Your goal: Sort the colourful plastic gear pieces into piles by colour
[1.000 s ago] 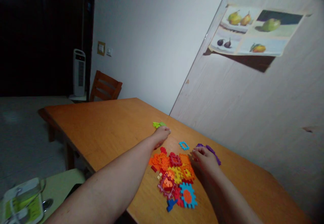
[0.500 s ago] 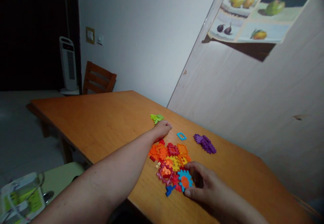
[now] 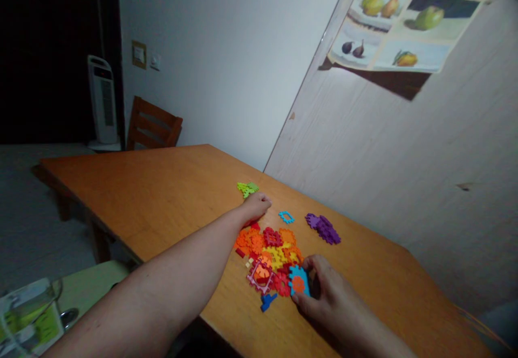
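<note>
My right hand (image 3: 326, 290) pinches a light blue toothed building piece (image 3: 304, 275) with an orange round piece (image 3: 298, 284) in its middle. That blue piece is tilted at the right edge of a mixed pile of red, orange and yellow interlocking pieces (image 3: 275, 256). Farther back, my left hand (image 3: 256, 207) rests beyond the pile with its fingers curled; whatever they hold, if anything, is hidden. Green pieces (image 3: 247, 188) lie just behind my left hand. A light blue square frame piece (image 3: 286, 217) lies to its right. A dark blue piece (image 3: 267, 301) sits at the pile's near side.
Purple pieces (image 3: 324, 228) form a group toward the wall side of the wooden table (image 3: 162, 191). A wooden chair (image 3: 155, 124) stands at the far end. At lower left, a pale green seat (image 3: 91, 285) holds a white and yellow-green container (image 3: 30, 315).
My right thumb and fingers have closed on the light blue piece, which has tilted and shifted slightly right. My left hand stays in about the same place. The view has turned slightly.
</note>
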Demonstrator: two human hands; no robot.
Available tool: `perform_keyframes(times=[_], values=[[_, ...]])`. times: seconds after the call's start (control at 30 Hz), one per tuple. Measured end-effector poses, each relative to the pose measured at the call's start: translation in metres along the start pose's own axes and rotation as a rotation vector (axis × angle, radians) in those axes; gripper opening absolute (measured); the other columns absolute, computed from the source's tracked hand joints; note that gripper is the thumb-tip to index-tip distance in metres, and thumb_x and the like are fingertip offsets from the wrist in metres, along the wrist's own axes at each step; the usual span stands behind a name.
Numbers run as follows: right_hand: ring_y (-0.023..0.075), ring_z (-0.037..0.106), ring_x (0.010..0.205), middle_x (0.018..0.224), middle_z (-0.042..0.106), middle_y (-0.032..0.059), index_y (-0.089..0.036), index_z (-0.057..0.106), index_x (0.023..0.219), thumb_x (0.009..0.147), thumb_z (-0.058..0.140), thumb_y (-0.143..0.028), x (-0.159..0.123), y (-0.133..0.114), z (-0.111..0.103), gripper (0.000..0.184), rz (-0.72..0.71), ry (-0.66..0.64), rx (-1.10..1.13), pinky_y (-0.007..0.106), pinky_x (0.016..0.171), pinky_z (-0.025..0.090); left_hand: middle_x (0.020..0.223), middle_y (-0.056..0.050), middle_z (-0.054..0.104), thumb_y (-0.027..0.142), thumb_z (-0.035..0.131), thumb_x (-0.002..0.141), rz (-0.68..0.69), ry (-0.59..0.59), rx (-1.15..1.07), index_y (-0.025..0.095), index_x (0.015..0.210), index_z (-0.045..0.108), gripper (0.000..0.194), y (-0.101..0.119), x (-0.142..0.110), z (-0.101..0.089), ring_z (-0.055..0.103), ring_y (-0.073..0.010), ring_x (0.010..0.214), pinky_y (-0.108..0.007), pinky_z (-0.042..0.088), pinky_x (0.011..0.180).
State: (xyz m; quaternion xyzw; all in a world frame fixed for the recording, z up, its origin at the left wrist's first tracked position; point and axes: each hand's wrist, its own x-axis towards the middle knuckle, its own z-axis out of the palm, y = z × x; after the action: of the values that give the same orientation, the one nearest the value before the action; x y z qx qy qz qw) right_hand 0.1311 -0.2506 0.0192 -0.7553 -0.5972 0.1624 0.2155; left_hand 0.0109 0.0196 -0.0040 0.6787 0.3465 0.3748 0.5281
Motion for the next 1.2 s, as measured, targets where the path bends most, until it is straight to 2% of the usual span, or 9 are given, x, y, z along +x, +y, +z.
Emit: perform_keyframes(times=[0.13,0.27,0.4,0.5,0.57,0.8,0.9,1.07,1.2], values=[[0.0205,0.058,0.08,0.095,0.065,0.0041,-0.025,0.06,0.109,0.07,0.077,-0.038,0.004,0.01,-0.002,0.044,-0.018,0.139,0.015,0.03,0.067,0.044,0.06,0.001,0.056,0.021,0.063,0.077,-0.01,0.0,0.004,0.015,0.074,0.062,0.007,0.0,-0.001,0.0,0.047,-0.013,0.054,-0.024,0.032,0.053],[0.0203,0.058,0.081,0.093,0.064,0.0039,-0.025,0.061,0.101,0.075,0.073,-0.041,0.004,0.013,-0.001,0.033,-0.008,0.156,0.126,0.029,0.069,0.046,0.06,0.001,0.056,0.023,0.064,0.078,-0.019,-0.004,0.003,0.016,0.074,0.061,0.008,0.0,-0.002,0.0,0.046,-0.0128,0.054,-0.024,0.032,0.053],[0.016,0.052,0.068,0.078,0.058,-0.0012,-0.024,0.056,0.095,0.077,0.073,-0.047,0.004,0.02,0.007,0.034,0.039,0.105,0.48,0.027,0.061,0.042,0.06,0.001,0.056,0.023,0.065,0.078,-0.015,-0.003,0.0,0.016,0.074,0.061,0.009,0.0,-0.002,0.0,0.047,-0.0129,0.055,-0.024,0.033,0.054],[0.0139,0.052,0.064,0.074,0.056,-0.003,-0.025,0.053,0.095,0.075,0.078,-0.05,0.005,0.028,0.01,0.041,0.076,0.08,0.768,0.025,0.059,0.041,0.06,0.001,0.056,0.022,0.064,0.078,-0.009,0.001,0.003,0.015,0.074,0.062,0.008,0.0,-0.002,0.0,0.047,-0.0126,0.054,-0.023,0.033,0.053],[0.0135,0.054,0.062,0.073,0.058,-0.0027,-0.024,0.052,0.094,0.074,0.08,-0.051,0.008,0.031,0.009,0.043,0.103,0.078,0.869,0.025,0.059,0.042,0.06,0.001,0.056,0.021,0.063,0.078,-0.006,0.0,0.005,0.015,0.074,0.062,0.007,0.0,-0.002,0.0,0.047,-0.0126,0.054,-0.023,0.033,0.054],[0.0161,0.058,0.054,0.062,0.055,-0.0035,-0.025,0.054,0.089,0.066,0.081,-0.064,0.012,0.02,-0.003,0.053,0.166,0.143,0.806,0.03,0.055,0.049,0.062,0.0,0.058,0.02,0.061,0.079,0.001,-0.002,0.009,0.014,0.075,0.062,0.007,-0.001,-0.001,0.0,0.049,-0.0133,0.057,-0.024,0.037,0.056],[0.0159,0.058,0.055,0.064,0.059,-0.0017,-0.024,0.056,0.089,0.063,0.083,-0.064,0.008,0.015,-0.01,0.056,0.172,0.165,0.805,0.029,0.054,0.05,0.062,0.0,0.058,0.02,0.061,0.08,0.0,0.0,0.02,0.014,0.076,0.063,0.007,-0.002,0.0,0.001,0.049,-0.0133,0.056,-0.024,0.037,0.057],[0.0098,0.05,0.048,0.06,0.06,-0.0018,-0.02,0.06,0.082,0.065,0.085,-0.057,0.015,0.023,-0.029,0.048,0.214,0.153,0.815,0.021,0.044,0.039,0.062,0.001,0.058,0.021,0.062,0.079,-0.004,0.008,0.042,0.014,0.074,0.063,0.008,-0.001,-0.001,0.001,0.048,-0.0129,0.056,-0.024,0.033,0.055],[0.0071,0.046,0.045,0.055,0.057,-0.0037,-0.02,0.06,0.08,0.068,0.085,-0.05,0.046,0.028,-0.028,0.042,0.264,0.227,0.911,0.017,0.042,0.036,0.06,0.001,0.056,0.02,0.06,0.08,-0.007,0.014,0.051,0.015,0.075,0.063,0.008,0.001,-0.002,0.001,0.046,-0.0126,0.054,-0.024,0.032,0.054]])
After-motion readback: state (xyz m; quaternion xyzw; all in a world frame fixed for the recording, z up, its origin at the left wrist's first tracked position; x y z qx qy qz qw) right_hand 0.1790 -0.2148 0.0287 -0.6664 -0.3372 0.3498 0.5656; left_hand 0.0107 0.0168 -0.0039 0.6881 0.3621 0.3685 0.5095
